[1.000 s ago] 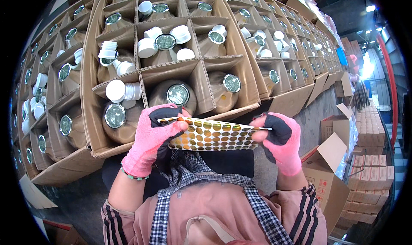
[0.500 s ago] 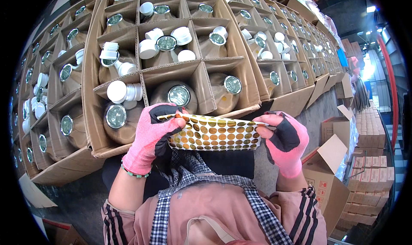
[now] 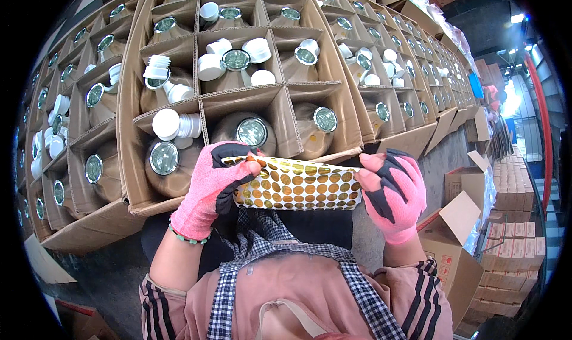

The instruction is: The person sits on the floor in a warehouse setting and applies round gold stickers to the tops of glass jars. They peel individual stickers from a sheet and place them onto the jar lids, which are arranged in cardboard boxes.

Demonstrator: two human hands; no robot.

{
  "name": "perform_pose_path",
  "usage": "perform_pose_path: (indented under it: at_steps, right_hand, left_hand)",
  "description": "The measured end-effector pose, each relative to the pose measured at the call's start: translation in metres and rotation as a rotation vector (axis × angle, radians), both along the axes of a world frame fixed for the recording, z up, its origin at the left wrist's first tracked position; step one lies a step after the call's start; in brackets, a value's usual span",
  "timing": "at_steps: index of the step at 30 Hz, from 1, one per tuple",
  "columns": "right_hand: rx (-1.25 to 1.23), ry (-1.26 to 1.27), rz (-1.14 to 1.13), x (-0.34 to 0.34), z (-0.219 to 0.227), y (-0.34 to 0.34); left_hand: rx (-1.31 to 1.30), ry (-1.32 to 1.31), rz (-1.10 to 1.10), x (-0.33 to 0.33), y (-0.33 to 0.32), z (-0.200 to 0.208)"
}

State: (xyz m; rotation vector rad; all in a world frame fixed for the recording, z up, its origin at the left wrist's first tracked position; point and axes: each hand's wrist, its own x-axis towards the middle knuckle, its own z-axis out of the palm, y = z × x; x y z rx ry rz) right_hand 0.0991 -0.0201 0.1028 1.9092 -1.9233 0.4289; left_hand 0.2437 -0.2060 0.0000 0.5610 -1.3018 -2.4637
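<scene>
A white sheet of round gold stickers (image 3: 292, 185) stretches between my hands in front of my apron, bowed slightly and tilted toward me. My left hand (image 3: 217, 176), in a pink glove with black palm and bare fingertips, pinches its upper left end. At the upper right corner my right hand (image 3: 396, 191), gloved alike, has thumb and forefinger closed at the edge; its other fingers are curled. Just beyond the sheet, a large glass bottle (image 3: 251, 131) stands upright in a cardboard compartment, its mouth facing up.
The divided cardboard box (image 3: 241, 94) holds several glass bottles with white plastic caps (image 3: 168, 124) lying among their necks. More such boxes extend left and right. An open carton (image 3: 453, 239) stands at my right, near stacked small boxes (image 3: 512, 245).
My right hand has turned, lifting its fingers slightly and showing more of their black inner side. The sheet and my left hand stay nearly in place.
</scene>
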Motion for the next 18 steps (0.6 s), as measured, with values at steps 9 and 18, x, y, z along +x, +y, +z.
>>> perform_pose_path:
  at_steps: [9, 18]
  right_hand:
    - [-0.065, -0.026, 0.037, -0.008, -0.007, 0.000]
    - [-0.201, -0.782, -0.109, 0.002, 0.028, -0.019]
  left_hand:
    - [-0.041, -0.012, 0.044, -0.002, 0.002, 0.008]
    - [-0.263, -0.114, -0.184, -0.005, 0.010, 0.005]
